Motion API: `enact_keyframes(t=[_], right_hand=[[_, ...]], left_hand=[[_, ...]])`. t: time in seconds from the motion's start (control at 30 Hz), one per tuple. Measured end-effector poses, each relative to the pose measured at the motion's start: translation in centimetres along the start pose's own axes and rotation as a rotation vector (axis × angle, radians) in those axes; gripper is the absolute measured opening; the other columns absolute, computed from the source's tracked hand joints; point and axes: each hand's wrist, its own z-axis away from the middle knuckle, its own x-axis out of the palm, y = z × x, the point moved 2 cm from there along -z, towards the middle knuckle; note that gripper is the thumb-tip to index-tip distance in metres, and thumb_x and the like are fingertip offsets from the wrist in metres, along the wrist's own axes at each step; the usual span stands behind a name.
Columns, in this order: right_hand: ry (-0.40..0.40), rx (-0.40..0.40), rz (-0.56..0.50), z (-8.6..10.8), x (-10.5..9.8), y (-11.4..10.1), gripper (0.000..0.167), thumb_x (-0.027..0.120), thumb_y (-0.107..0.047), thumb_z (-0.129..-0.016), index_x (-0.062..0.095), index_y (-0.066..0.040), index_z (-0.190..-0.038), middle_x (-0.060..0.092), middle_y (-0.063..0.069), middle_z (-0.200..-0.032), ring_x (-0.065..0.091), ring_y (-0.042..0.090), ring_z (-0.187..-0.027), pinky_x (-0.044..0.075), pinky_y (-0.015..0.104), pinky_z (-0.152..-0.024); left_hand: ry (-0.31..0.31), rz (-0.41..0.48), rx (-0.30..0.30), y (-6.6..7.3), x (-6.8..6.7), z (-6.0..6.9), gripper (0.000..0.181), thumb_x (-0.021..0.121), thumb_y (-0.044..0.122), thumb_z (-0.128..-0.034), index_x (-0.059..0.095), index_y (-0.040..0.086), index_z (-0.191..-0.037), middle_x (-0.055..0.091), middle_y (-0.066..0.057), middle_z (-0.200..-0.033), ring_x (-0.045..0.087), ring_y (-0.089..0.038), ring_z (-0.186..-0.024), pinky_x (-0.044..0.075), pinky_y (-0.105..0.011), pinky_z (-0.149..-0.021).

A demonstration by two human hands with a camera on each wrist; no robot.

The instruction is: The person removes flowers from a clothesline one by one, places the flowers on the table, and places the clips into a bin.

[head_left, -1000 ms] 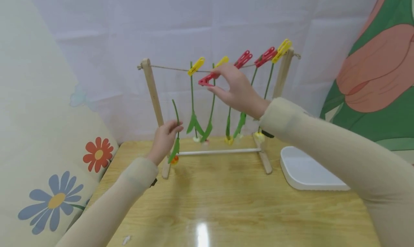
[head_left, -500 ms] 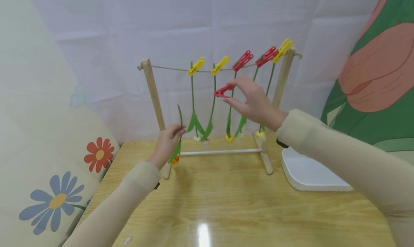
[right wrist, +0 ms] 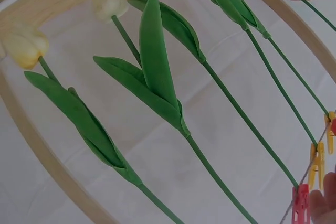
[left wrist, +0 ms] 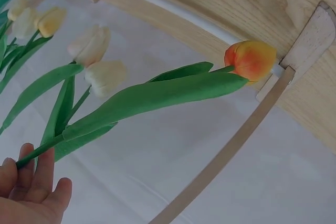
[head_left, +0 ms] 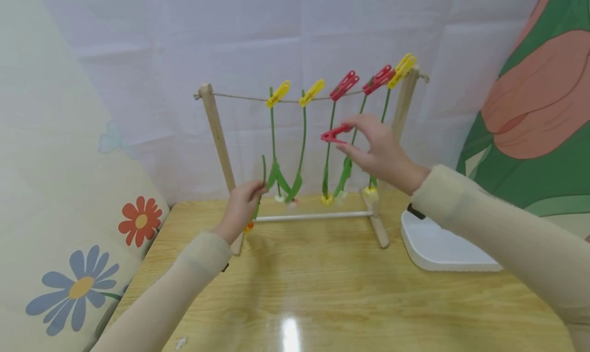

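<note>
An orange-red artificial tulip [left wrist: 252, 60] hangs head down from my left hand [head_left: 243, 206], whose fingers pinch its green stem near the rack's left post. My right hand [head_left: 380, 149] pinches a red clothespin [head_left: 335, 133] between thumb and fingers, in front of the hanging stems and below the line. Several upside-down tulips hang from the twine [head_left: 244, 97], held by yellow clothespins [head_left: 278, 94] and red clothespins [head_left: 343, 85]. Pale and yellow blooms [right wrist: 26, 44] show in the right wrist view, beside green leaves.
The wooden rack has a left post [head_left: 216, 131], a right post [head_left: 404, 106] and a white lower bar [head_left: 313, 216]. A white tray [head_left: 447, 247] sits at the table's right, partly behind my right sleeve. Behind hangs a pale cloth [head_left: 184, 49]. A small white scrap [head_left: 181, 343] lies at the front left.
My right hand has moved right and down from beside the line, carrying the red clothespin. The left hand has shifted slightly right and down with the tulip, its stem tip now lower.
</note>
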Motion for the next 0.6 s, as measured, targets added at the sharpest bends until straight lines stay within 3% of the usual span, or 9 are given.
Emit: enact_keyframes(t=[0.23, 0.6], right_hand=[[0.019, 0.007, 0.012, 1.1, -0.5, 0.6, 0.036, 0.076, 0.005, -0.079, 0.058, 0.015, -0.109, 0.061, 0.026, -0.103, 0.057, 0.038, -0.099, 0.048, 0.046, -0.09], [0.076, 0.072, 0.048, 3.6, -1.6, 1.5, 0.039, 0.075, 0.014, -0.071, 0.059, 0.014, -0.107, 0.063, 0.024, -0.1, 0.057, 0.038, -0.092, 0.047, 0.032, -0.086]], left_hand=[[0.018, -0.036, 0.075, 0.0, 0.4, 0.0, 0.012, 0.06, -0.004, -0.0916, 0.066, -0.01, -0.101, 0.069, -0.025, -0.101, 0.066, -0.038, -0.096, 0.056, -0.045, -0.086], [-0.011, -0.037, 0.049, -0.5, 0.8, 0.5, 0.014, 0.059, -0.002, -0.0931, 0.066, -0.008, -0.104, 0.069, -0.023, -0.105, 0.065, -0.037, -0.101, 0.054, -0.045, -0.089]])
